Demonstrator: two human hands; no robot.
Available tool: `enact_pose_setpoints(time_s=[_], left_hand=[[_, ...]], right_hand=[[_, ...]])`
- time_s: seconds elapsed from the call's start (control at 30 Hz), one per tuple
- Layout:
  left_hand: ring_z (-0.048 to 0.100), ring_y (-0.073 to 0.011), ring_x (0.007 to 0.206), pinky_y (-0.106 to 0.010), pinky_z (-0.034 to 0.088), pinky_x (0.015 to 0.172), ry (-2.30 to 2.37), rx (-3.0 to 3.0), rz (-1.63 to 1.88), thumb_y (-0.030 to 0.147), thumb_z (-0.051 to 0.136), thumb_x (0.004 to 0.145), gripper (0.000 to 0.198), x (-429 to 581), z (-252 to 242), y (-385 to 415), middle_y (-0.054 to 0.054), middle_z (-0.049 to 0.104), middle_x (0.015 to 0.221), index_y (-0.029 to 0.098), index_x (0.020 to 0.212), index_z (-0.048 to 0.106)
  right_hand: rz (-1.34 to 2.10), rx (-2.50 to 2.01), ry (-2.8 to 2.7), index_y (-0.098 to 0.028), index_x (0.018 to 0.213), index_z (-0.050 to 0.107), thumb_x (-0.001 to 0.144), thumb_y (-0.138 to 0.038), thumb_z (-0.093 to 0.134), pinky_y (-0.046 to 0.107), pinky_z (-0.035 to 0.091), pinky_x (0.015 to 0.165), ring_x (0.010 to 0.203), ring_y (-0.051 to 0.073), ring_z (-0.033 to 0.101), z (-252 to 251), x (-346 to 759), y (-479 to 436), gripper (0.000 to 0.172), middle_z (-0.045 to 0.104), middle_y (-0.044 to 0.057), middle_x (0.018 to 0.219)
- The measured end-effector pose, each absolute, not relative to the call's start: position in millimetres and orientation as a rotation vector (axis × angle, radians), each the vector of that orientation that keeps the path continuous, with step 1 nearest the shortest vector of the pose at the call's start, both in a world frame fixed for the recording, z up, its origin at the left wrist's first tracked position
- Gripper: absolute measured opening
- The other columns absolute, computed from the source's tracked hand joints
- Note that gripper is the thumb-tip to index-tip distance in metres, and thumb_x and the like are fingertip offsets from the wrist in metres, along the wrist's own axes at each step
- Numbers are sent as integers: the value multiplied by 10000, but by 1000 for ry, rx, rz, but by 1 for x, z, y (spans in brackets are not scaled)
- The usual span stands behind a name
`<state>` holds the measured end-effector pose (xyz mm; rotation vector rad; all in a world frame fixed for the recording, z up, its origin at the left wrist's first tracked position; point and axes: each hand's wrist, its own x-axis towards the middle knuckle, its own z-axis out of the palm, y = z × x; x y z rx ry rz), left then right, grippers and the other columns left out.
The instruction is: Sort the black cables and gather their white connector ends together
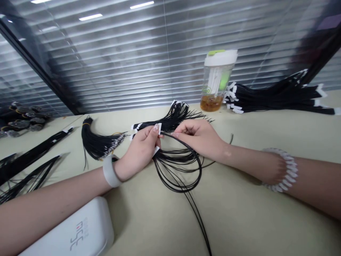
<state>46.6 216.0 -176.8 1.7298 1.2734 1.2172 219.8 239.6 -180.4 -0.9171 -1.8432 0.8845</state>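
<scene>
My left hand [140, 151] is closed round a coiled bunch of thin black cords [177, 167] with a white tag at the thumb tip. My right hand [201, 137] pinches the same coil from the right, fingertips meeting the left thumb. The loop hangs below both hands onto the pale table [239, 206], with loose ends trailing toward me. Just behind the hands lies a fanned bundle of black cords with white tags [173, 117].
A tied black cord bundle [98, 142] lies left of the hands. More black cords [29, 163] spread at far left. A clear bottle with white lid [216, 81] stands behind, beside a pile of tagged black bundles [279, 96]. A white case [77, 234] sits near my left forearm.
</scene>
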Motion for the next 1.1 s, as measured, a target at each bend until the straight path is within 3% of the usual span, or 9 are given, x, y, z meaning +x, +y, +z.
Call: enact_pose_setpoints(time_s=[0.1,0.27,0.53,0.93,1.1], left_hand=[[420,-112,521,-215,354,530,1295,1753,1207,378,404,888,368,46,-177,216,19,476,534,179,590,490],[411,-106,501,-210,345,508,1326,1794,1159,352,383,896,366,47,-174,216,23,463,521,176,592,484],[374,-91,454,-202,318,458,1307,1912,1052,375,361,904,403,48,-170,214,43,412,474,174,565,447],[336,-76,433,-205,300,453,1282,1945,1068,290,374,908,385,51,-167,212,57,371,470,172,546,431],[340,-87,440,-217,294,452,1340,1850,1101,358,383,900,390,49,-171,213,51,390,472,175,561,443]], right_hand=[[776,-876,-1868,-159,694,626,767,-291,608,204,342,475,531,86,472,-181,221,240,152,564,-16,596],[148,-600,-2185,-149,723,623,815,-135,538,211,368,595,649,97,521,-180,228,246,126,588,-4,671],[-199,-558,-2255,-140,683,564,877,-191,481,223,350,575,622,113,485,-182,229,248,217,527,7,642],[-195,-551,-2290,-147,706,555,889,-199,440,231,352,599,642,117,477,-186,228,247,223,525,12,668],[17,-679,-2286,-162,912,558,823,-186,526,216,359,608,686,113,511,-181,231,252,97,571,6,780]])
